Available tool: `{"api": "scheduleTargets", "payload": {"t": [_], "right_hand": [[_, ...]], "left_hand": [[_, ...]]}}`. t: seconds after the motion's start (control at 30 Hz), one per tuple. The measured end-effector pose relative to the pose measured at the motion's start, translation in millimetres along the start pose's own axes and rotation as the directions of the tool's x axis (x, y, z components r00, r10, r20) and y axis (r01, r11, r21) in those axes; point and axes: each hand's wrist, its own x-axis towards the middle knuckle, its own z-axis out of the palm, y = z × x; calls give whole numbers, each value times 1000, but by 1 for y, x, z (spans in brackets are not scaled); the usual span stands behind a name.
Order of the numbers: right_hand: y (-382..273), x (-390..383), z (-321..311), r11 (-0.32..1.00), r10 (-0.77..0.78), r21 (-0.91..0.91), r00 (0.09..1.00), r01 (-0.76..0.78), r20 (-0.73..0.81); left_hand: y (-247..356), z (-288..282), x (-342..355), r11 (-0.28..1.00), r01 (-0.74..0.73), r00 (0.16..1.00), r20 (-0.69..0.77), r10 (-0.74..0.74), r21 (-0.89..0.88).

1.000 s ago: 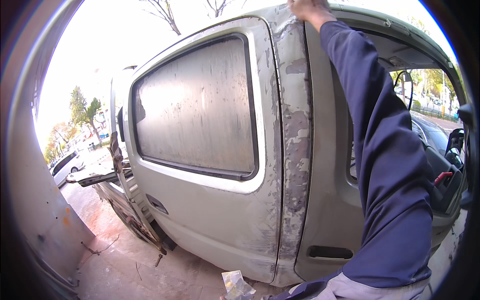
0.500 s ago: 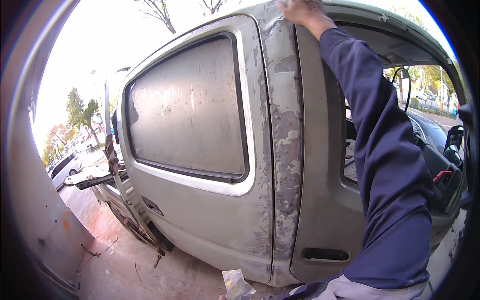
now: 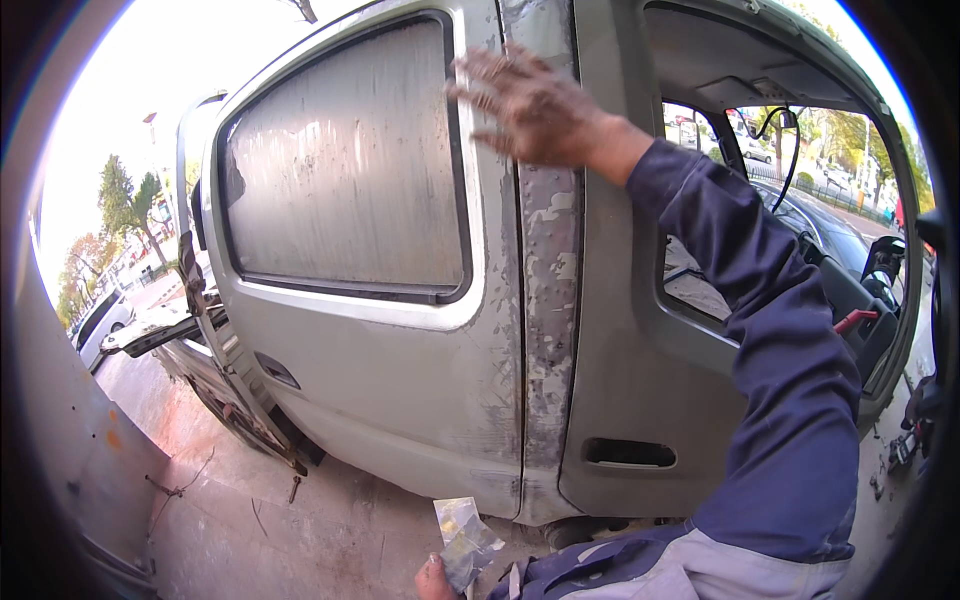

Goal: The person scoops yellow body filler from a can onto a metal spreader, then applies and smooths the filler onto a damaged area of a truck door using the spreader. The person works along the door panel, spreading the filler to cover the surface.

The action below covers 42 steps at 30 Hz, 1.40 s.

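Note:
My right hand (image 3: 535,112) is raised with the fingers spread, in front of the upper edge of a grey vehicle cab door (image 3: 370,350) and the patchy, sanded pillar (image 3: 549,330) beside it. Nothing shows in it, and I cannot tell whether the fingertips touch the metal. At the lower edge, my left hand (image 3: 434,578) shows only in part. It grips a small, clear, crumpled plastic packet (image 3: 462,535) with a yellowish patch. The door has a dusty, black-framed window (image 3: 340,160) and a recessed handle (image 3: 277,371).
To the right, the cab's front opening shows a red lever (image 3: 855,320) and a mirror on a bent cable. A pale panel (image 3: 75,430) stands at the left. A metal frame (image 3: 225,360) juts out behind the cab. A white van (image 3: 103,325) stands farther off.
My right hand has come down from the cab's top edge, moving left to the upper door edge, its fingers now spread. My left hand and the packet have risen farther into view.

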Motion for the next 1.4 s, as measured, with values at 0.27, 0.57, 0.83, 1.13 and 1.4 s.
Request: {"api": "scheduleTargets", "payload": {"t": [0.27, 0.57, 0.83, 1.13, 1.4], "right_hand": [[-144, -86, 17, 980, 112, 137, 974, -141, 196], [-185, -117, -26, 888, -94, 459, 988, 28, 121], [-175, -120, 18, 947, 252, 155, 951, -280, 177], [-502, -262, -129, -51, -124, 877, 874, -478, 469], [-553, -199, -144, -796, -603, -276, 665, -538, 441]], "left_hand": [[5, -13, 1, 976, -83, 994, 85, 67, 204], [36, -38, -42, 995, 63, 998, 28, -61, -80], [46, -33, -57, 998, 42, 999, 31, -41, -44], [68, -40, -83, 991, -84, 981, -166, 100, 101], [61, -31, -97, 1000, 10, 989, -146, -8, 8]]}}
